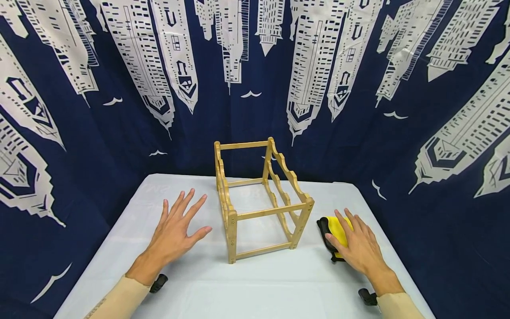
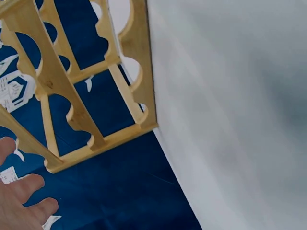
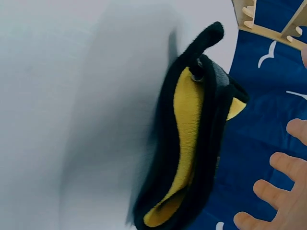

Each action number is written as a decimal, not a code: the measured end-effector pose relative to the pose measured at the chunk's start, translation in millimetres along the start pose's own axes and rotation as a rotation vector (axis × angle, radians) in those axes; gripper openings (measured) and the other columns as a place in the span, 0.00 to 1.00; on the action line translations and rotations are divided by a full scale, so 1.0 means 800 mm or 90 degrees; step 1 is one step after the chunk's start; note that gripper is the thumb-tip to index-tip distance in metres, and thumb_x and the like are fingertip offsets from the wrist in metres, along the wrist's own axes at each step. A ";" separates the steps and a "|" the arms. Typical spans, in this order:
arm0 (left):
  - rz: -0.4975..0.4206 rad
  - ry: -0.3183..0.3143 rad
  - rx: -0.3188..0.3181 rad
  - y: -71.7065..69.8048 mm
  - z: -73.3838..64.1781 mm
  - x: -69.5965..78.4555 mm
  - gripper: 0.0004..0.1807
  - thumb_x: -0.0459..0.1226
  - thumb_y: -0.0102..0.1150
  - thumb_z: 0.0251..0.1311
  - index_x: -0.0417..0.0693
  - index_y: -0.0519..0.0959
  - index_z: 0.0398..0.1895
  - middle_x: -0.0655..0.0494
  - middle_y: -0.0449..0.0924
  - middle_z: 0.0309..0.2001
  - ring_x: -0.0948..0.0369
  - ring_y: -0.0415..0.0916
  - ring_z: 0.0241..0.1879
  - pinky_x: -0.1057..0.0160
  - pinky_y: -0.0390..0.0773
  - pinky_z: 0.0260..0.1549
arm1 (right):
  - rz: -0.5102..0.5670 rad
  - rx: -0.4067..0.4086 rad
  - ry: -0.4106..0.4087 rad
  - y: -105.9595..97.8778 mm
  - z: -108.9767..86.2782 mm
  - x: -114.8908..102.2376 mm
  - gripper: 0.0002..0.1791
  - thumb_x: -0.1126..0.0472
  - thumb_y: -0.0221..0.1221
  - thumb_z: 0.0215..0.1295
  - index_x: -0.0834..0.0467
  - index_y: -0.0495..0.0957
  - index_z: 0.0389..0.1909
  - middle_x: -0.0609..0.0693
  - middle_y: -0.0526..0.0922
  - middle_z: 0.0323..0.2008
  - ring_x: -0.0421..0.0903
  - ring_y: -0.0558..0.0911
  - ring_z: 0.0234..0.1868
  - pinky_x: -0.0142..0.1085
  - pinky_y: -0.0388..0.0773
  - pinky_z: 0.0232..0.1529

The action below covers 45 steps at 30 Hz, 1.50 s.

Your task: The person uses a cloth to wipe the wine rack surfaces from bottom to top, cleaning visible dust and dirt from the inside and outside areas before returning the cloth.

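Observation:
A light wooden rack [image 1: 275, 211] with scalloped rails, like a wine rack, stands in the middle of the white table. To its left hovers my left hand [image 1: 172, 235], fingers spread and holding nothing. The left wrist view shows those fingertips beside the scalloped rails [image 2: 50, 72]. On the rack's right lies a folded yellow cloth [image 1: 337, 230] with black edging. My right hand [image 1: 360, 248] is over this cloth with its fingers extended, covering part of it in the head view. From the right wrist, the cloth's folded side [image 3: 187, 115] shows, with the fingers apart from it.
The white table [image 1: 239, 297] has its far edge behind the rack. A dark blue curtain [image 1: 255, 119] printed with white buildings and birds hangs around the back and sides. Black straps or mounts [image 1: 159, 282] sit at the wrists.

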State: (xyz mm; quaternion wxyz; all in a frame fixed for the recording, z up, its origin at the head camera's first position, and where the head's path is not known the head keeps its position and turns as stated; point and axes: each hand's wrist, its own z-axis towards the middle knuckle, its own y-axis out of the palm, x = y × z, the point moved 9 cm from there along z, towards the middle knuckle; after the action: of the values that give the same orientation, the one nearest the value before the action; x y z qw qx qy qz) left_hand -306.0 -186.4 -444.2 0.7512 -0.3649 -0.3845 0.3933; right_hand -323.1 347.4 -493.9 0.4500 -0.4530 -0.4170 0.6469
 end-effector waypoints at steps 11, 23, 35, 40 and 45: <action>-0.047 0.071 0.082 -0.025 0.007 0.045 0.47 0.61 0.72 0.74 0.68 0.67 0.93 0.50 0.65 0.93 0.40 0.61 0.92 0.16 0.51 0.88 | 0.037 0.006 0.037 0.015 0.005 0.022 0.35 0.44 0.45 0.98 0.58 0.61 0.93 0.73 0.61 0.89 0.84 0.65 0.84 0.87 0.70 0.72; -0.080 0.142 0.112 -0.031 0.019 0.089 0.42 0.68 0.60 0.82 0.66 0.69 0.92 0.52 0.67 0.92 0.41 0.66 0.90 0.17 0.58 0.87 | 0.055 -0.007 0.099 0.035 0.014 0.045 0.28 0.60 0.65 0.87 0.68 0.77 0.79 0.77 0.73 0.79 0.83 0.74 0.76 0.81 0.79 0.64; -0.104 0.176 0.117 -0.028 0.024 0.116 0.40 0.60 0.67 0.81 0.69 0.70 0.92 0.52 0.68 0.91 0.44 0.64 0.91 0.18 0.59 0.87 | 0.092 -0.080 0.195 0.055 0.025 0.055 0.35 0.44 0.70 0.85 0.59 0.78 0.82 0.77 0.68 0.82 0.86 0.69 0.79 0.84 0.77 0.69; -0.148 0.189 0.162 -0.032 0.026 0.121 0.34 0.49 0.73 0.80 0.66 0.78 0.86 0.51 0.79 0.84 0.46 0.76 0.84 0.23 0.69 0.85 | 0.091 -0.128 0.231 0.055 0.033 0.054 0.39 0.41 0.71 0.82 0.59 0.77 0.82 0.79 0.68 0.81 0.86 0.71 0.79 0.82 0.78 0.69; -0.208 0.194 0.197 -0.031 0.030 0.128 0.29 0.42 0.80 0.74 0.59 0.87 0.76 0.51 0.88 0.74 0.47 0.83 0.75 0.36 0.83 0.76 | 0.081 -0.168 0.257 0.051 0.034 0.054 0.43 0.40 0.71 0.81 0.63 0.74 0.83 0.82 0.66 0.80 0.85 0.72 0.78 0.79 0.79 0.71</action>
State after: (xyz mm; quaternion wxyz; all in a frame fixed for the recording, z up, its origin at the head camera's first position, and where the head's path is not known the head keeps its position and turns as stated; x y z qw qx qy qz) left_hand -278.4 -101.7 -383.0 0.9007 -0.2338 -0.2560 0.2618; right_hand -365.5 374.8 -535.3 0.4192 -0.6533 -0.3704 0.5103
